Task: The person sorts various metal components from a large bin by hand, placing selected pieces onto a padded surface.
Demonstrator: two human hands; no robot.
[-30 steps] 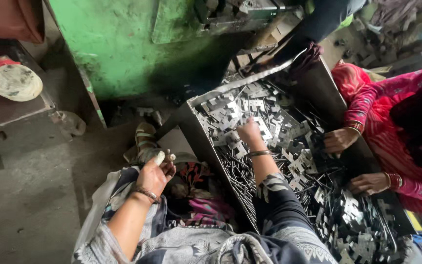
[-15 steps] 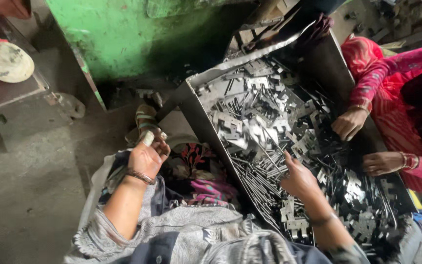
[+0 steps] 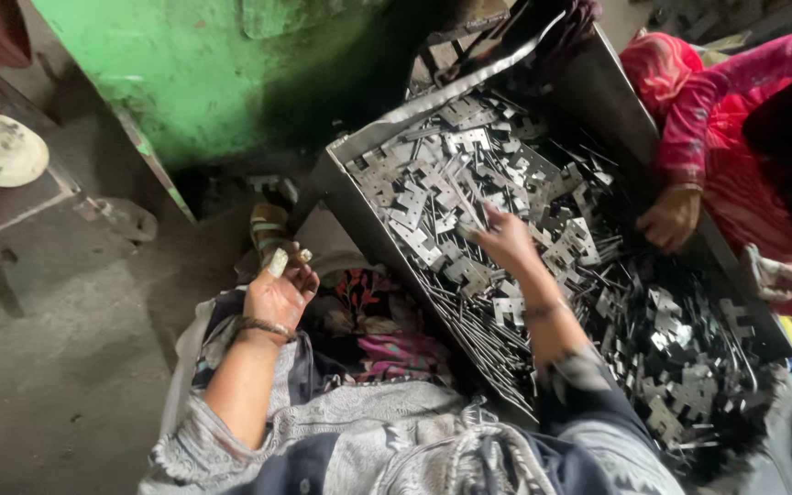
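Metal plates [image 3: 469, 197] fill tray [image 3: 359, 197] | right hand [image 3: 504, 240] fingers spread, touching them | left hand [image 3: 279, 291] pinching small pieces [image 3: 279, 262]

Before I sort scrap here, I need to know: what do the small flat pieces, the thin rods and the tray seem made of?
Flat pieces: likely stamped sheet metal, bright silver, glinting, notched edges.
Thin rods: probably steel wire or pins, dull grey, straight and slender.
Tray: apparently sheet metal, grey, folded rim, dulled and scuffed.
The right hand rests among the pieces.

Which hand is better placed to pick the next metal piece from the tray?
Right. The right hand is already over the flat metal pieces in the tray; the left hand sits outside it, over the lap.
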